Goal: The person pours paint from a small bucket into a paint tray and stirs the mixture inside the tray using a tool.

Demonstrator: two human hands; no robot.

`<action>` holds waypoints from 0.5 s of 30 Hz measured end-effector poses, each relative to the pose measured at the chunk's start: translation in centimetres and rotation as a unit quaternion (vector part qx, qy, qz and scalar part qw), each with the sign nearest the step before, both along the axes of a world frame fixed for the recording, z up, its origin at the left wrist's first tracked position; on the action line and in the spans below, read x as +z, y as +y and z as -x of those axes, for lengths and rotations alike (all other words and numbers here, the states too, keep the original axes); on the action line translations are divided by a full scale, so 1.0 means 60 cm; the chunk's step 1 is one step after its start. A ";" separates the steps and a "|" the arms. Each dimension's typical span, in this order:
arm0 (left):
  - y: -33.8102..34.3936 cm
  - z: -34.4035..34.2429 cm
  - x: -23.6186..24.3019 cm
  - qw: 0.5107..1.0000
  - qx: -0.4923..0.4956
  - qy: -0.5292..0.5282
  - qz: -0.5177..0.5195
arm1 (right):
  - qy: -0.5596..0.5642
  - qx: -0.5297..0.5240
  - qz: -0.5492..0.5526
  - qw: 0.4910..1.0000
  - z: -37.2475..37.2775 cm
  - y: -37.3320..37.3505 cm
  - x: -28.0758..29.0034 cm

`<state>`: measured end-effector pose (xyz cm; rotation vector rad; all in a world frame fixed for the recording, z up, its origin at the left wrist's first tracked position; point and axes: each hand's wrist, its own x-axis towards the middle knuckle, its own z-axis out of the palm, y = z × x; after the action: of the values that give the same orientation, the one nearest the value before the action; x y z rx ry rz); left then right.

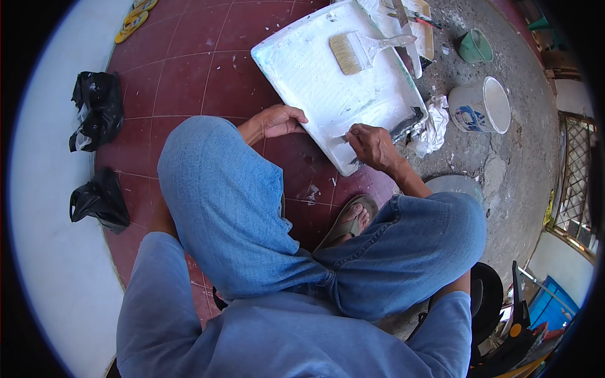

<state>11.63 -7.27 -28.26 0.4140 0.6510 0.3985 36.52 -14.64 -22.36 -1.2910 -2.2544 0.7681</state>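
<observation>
A large white paint tray (309, 82), smeared with white paint, lies tilted across the floor in front of my knees. My left hand (280, 121) grips its near left rim, thumb on top and fingers curled at the edge. Over the tray's near part, my right hand (373, 148) is closed in a pinch. A small greyish edge shows beside its fingertips, but what it holds is too hidden to name. Farther up the tray rests a wide paintbrush (353, 53) with pale bristles and a white-smeared handle, apart from both hands.
Crumpled white plastic (432, 129) lies right of the tray, near a white bucket (480, 106) and a green pot (474, 46). Tools with red handles (425, 22) sit behind. Black plastic bags (97, 110) stand by the left wall; yellow sandals (132, 24) lie farther off.
</observation>
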 end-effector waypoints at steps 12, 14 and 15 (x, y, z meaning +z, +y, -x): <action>-0.016 0.005 -0.002 0.999 0.028 0.012 0.032 | -0.062 -0.048 -0.067 0.995 -0.026 -0.013 -0.004; -0.022 0.009 -0.004 0.998 0.047 0.022 0.035 | -0.053 -0.016 -0.046 0.997 -0.027 -0.013 -0.018; -0.023 0.015 -0.003 0.998 0.044 0.023 0.035 | -0.025 -0.021 -0.030 0.999 -0.027 -0.012 -0.020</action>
<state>10.76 -8.67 -28.46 0.3298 0.7275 0.4497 38.13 -15.35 -23.57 -1.3398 -2.2638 0.6556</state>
